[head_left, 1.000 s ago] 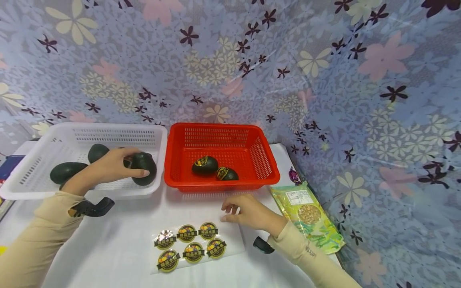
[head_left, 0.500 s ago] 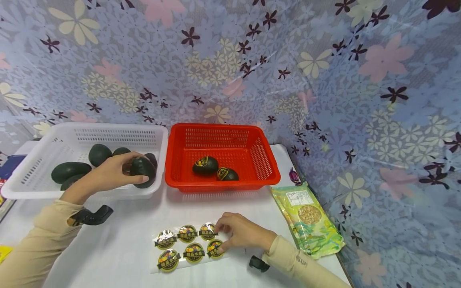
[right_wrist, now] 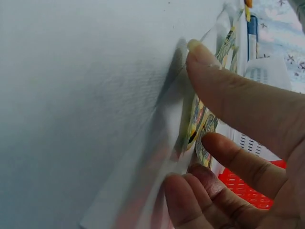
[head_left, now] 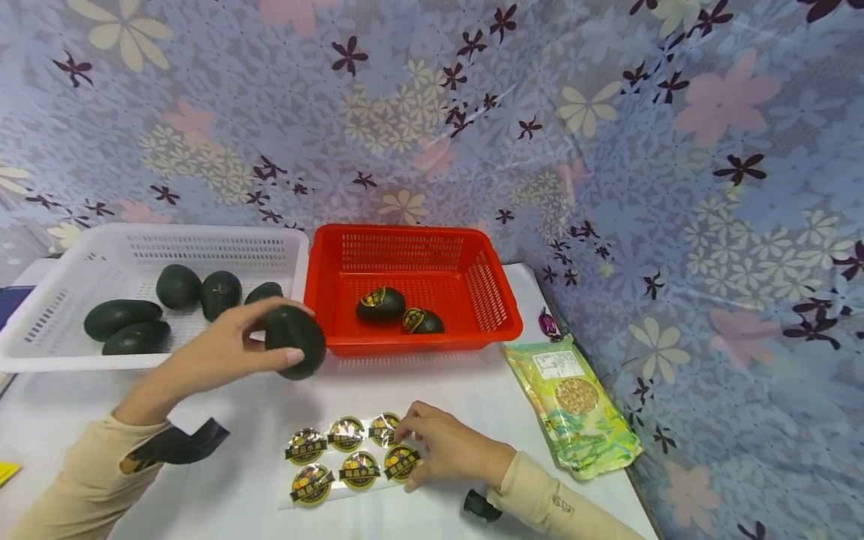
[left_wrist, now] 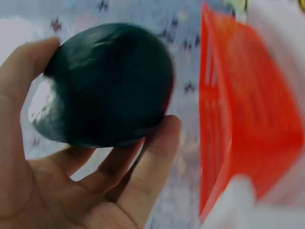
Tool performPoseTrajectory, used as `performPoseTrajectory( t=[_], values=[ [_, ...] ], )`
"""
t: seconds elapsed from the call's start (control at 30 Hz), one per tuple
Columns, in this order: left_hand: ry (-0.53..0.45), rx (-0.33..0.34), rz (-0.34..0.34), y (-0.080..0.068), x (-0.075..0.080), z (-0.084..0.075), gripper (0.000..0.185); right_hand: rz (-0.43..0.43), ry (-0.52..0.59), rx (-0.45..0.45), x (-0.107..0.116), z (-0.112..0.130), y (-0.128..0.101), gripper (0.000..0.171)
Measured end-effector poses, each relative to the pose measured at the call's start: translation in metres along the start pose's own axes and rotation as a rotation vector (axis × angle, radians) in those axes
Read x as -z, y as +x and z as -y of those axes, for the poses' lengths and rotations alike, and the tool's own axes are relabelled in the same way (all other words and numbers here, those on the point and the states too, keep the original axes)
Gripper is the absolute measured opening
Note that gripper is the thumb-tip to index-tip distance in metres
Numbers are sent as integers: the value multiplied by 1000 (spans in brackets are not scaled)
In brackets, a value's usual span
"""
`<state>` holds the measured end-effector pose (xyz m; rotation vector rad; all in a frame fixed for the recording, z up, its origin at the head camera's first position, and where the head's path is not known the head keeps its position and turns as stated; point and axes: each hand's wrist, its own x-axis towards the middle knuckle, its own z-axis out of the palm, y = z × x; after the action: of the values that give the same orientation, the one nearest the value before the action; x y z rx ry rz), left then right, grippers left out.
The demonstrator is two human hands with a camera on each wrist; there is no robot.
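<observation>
In the head view my left hand [head_left: 216, 345] holds a dark green avocado [head_left: 295, 341] in front of the gap between two baskets. The left wrist view shows the avocado [left_wrist: 109, 86] with thumb and fingers curled round it. My right hand [head_left: 455, 446] is at the right end of a clear sheet bearing several round black-and-gold fruit stickers [head_left: 360, 470]. In the right wrist view, thumb and fingers of that hand [right_wrist: 248, 129] are apart, with fingertips right at the sheet [right_wrist: 138, 157] and its stickers. The right end of the sheet is hidden under the hand in the head view.
A white basket [head_left: 202, 229] at the back left contains several avocados. Beside it stands a red basket [head_left: 412, 344] with two stickered avocados [head_left: 381, 304]. On the right lie a yellow-green food packet [head_left: 574, 405] and a small purple wrapped item [head_left: 548, 324].
My left hand has lifted an avocado out of the white basket and brought it forward and right. My right hand has moved down and left onto the sticker sheet.
</observation>
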<state>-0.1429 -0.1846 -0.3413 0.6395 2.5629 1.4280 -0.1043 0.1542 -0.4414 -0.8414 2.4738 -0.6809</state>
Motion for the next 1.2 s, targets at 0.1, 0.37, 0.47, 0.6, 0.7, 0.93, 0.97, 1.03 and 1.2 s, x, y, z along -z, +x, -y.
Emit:
performPoseTrajectory(
  t=[0.1,0.37,0.47,0.6,0.7,0.93,0.97,1.03,1.2],
  values=[
    [-27,-5,111,0,-19,-2,51,-4,12,11,0,0,1,48],
    [54,25,352,-3,-59,11,54,-13,16,76,-1,-1,1,31],
    [67,15,431,-2,-74,18,50,-24,4,91,0,-1,2,22],
    [89,37,507,3,-90,25,43,-36,-27,127,0,0,4,11],
    [127,76,564,6,-97,26,43,-41,-49,155,0,0,4,10],
    [197,241,669,6,-99,22,53,-45,-105,175,0,1,5,13],
    [196,252,679,6,-100,22,53,-42,-111,168,1,1,5,13],
    [196,261,693,7,-101,22,52,-34,-123,154,2,1,6,13],
    [190,258,703,9,-101,23,48,-29,-125,156,7,1,6,14]
  ],
)
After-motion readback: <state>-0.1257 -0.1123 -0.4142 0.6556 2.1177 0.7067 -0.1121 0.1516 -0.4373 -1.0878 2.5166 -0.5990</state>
